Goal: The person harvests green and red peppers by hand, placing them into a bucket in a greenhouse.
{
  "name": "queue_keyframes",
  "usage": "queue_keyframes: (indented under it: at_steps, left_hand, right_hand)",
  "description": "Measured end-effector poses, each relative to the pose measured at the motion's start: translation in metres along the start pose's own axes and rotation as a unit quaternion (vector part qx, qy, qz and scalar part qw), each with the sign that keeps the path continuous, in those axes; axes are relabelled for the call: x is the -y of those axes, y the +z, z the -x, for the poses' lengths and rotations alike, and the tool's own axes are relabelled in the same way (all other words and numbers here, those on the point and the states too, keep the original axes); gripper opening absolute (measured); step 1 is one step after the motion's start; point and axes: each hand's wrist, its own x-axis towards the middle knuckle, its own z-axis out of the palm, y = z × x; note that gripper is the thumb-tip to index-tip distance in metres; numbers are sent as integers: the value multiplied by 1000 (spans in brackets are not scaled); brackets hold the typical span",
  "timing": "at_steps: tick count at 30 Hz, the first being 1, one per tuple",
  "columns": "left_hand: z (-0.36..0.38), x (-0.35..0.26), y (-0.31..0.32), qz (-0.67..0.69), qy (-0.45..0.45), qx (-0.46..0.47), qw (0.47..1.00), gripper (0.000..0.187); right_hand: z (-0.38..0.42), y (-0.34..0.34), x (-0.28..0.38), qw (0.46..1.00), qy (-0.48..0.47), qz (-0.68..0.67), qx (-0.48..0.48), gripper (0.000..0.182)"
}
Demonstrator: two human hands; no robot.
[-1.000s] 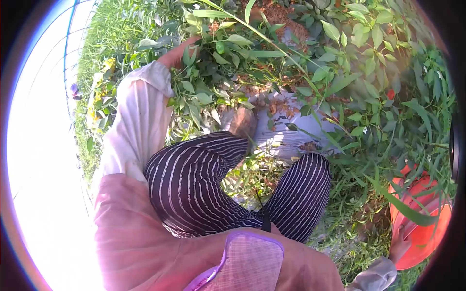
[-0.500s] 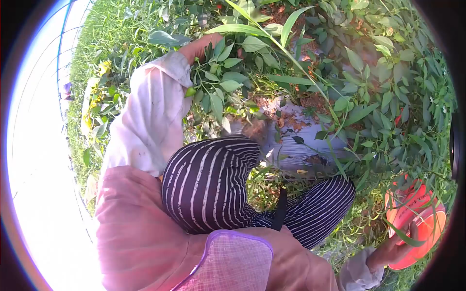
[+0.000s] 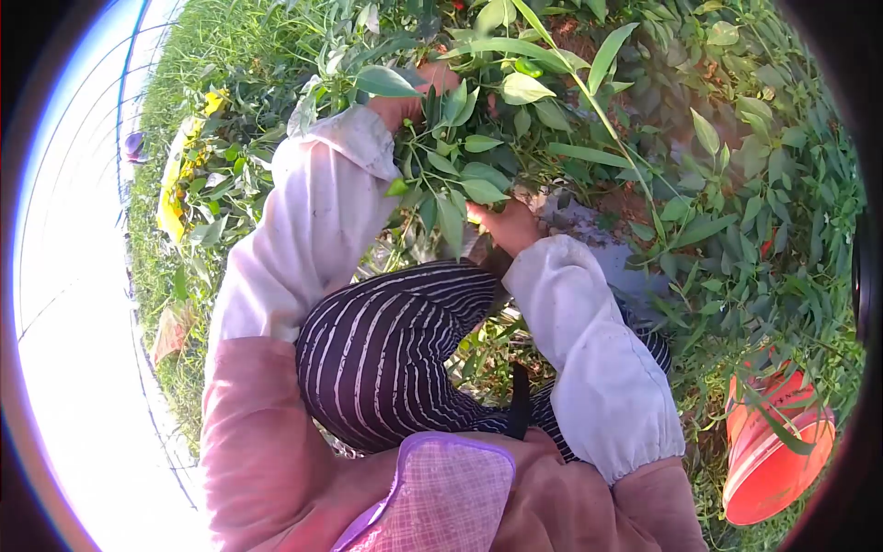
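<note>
Among the leaves of a green plant (image 3: 464,170) at the upper middle are both hands. My left hand (image 3: 418,92) reaches in from the left sleeve, its fingers mostly covered by leaves. Lower down and to the right, my right hand (image 3: 506,224) touches the underside of the same foliage; its fingertips are hidden behind leaves. Near the top, a green pepper (image 3: 527,67) hangs between leaves. At the lower right, a red bucket (image 3: 777,451) lies tilted on the ground, away from both hands.
Striped trousers (image 3: 395,354) cover the bent knees below the plant. Silvery plastic sheeting (image 3: 625,267) lies under the plants to the right. A yellow object (image 3: 172,189) is at the left, with netting beyond it. A long grass blade crosses the upper right.
My right hand has left the red bucket and moved up and left to the plant. My left hand has shifted slightly right within the leaves. The view has shifted a little.
</note>
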Motion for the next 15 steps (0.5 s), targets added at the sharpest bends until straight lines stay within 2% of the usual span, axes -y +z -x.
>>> queue_keyframes:
  at_steps: [1, 2, 4, 5, 6, 8, 9, 10, 11, 12, 13, 14, 15]
  left_hand:
    - [1, 0, 1, 1, 3, -1, 1000, 35]
    - [4, 1, 2, 4, 8, 2, 1000, 35]
    - [3, 4, 1, 13, 16, 8, 1000, 34]
    - [2, 5, 0, 16, 20, 12, 1000, 33]
    - [3, 8, 3, 17, 23, 16, 999, 33]
    - [-1, 7, 3, 30, 37, 23, 999, 32]
    - [-3, 11, 0, 32, 44, 29, 998, 31]
    - [-6, 13, 0, 49, 61, 43, 996, 31]
    - [-8, 15, 0, 64, 78, 57, 993, 30]
    - [-9, 14, 2, 86, 98, 76, 989, 30]
    - [-10, 11, -1, 66, 106, 77, 989, 29]
    - [-4, 11, -3, -44, 97, -8, 994, 29]
    - [2, 7, 2, -161, 69, -90, 980, 29]
  right_hand:
    - [17, -8, 21, 992, 79, -89, 38, 51]
    - [25, -9, 15, 992, 79, -87, 39, 51]
    - [42, -20, 10, 993, 70, 91, -34, 39]
    - [58, -30, 16, 991, -18, 121, -54, 52]
    - [64, -35, 17, 991, -16, 121, -55, 52]
    - [71, -44, 18, 994, -61, 78, 42, 42]
    - [82, -46, 31, 994, -61, 78, 39, 42]
    - [98, -49, 52, 984, 61, -100, 137, 32]
    - [114, -50, 69, 917, 179, -274, 227, 29]
    - [127, -51, 78, 917, 181, -275, 225, 29]
    - [138, -52, 86, 893, 195, -299, 275, 31]
    - [145, -51, 89, 865, 206, -322, 325, 34]
    - [147, -40, 74, 893, 170, -292, 297, 32]
